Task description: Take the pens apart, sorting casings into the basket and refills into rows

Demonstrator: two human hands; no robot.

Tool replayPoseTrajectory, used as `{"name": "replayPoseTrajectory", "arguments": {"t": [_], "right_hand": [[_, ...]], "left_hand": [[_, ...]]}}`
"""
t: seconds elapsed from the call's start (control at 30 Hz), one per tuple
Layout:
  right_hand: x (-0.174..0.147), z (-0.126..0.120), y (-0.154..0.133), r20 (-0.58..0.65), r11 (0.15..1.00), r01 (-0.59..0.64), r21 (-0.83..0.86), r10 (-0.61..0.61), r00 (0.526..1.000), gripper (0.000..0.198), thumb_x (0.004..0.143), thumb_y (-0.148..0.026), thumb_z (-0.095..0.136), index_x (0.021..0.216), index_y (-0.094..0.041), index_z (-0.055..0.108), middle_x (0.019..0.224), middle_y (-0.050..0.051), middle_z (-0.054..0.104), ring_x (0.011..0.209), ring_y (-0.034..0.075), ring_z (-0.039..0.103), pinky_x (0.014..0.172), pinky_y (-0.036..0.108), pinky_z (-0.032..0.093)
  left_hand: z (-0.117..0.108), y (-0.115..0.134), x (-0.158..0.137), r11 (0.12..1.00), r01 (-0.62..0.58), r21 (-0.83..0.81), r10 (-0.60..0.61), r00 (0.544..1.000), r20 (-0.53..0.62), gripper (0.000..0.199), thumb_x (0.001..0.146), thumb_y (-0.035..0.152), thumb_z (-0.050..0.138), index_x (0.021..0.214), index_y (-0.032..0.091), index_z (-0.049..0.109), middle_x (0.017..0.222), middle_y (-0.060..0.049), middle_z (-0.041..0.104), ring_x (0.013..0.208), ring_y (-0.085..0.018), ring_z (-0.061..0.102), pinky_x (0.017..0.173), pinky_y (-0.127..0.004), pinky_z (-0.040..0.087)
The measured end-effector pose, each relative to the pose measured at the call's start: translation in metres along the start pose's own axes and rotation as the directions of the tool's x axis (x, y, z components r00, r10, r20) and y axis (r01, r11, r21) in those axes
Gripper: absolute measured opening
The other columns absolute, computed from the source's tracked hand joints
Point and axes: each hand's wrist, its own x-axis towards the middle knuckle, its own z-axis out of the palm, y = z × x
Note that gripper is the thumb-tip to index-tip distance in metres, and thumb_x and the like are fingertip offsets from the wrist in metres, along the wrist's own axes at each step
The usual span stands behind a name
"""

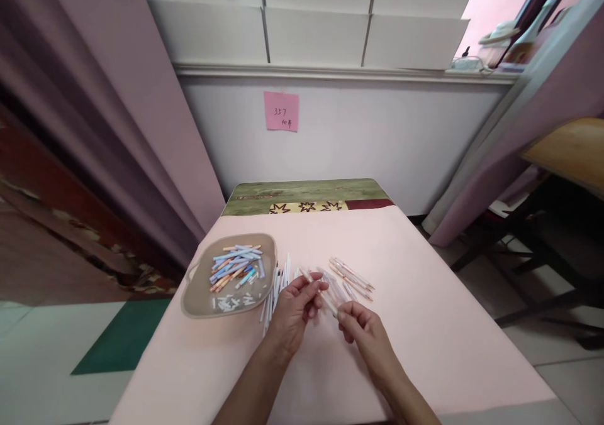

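My left hand is closed on a slim, pale pen, near its upper part. My right hand pinches the same pen at its lower end, so it slants between both hands. Clear tubes lie on the table just behind my fingers, partly covered by them. A small group of pens with clear and peach barrels rests beyond my right hand. Thin white sticks, perhaps refills, lie beside my left hand and are partly hidden by it.
A beige tray at the left holds several blue and orange pen parts and small clear pieces. A pale pink cloth covers the table. Behind it, a pink note is stuck on the wall.
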Motion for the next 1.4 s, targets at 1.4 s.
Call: {"name": "replayPoseTrajectory", "arguments": {"t": [1.4], "right_hand": [[0.005, -0.008, 0.015, -0.237, 0.985, 0.121, -0.124, -0.148, 0.960, 0.034, 0.068, -0.047, 0.072, 0.077, -0.019, 0.056, 0.060, -0.004, 0.051, 0.051, 0.011, 0.043, 0.049, 0.023, 0.036]], "left_hand": [[-0.013, 0.000, 0.001, 0.966, -0.241, 0.087, 0.255, 0.940, -0.227, 0.029, 0.062, 0.034, 0.079, 0.070, 0.012, 0.062, 0.060, 0.001, 0.064, 0.044, -0.003, 0.046, 0.040, -0.015, 0.032]]}}
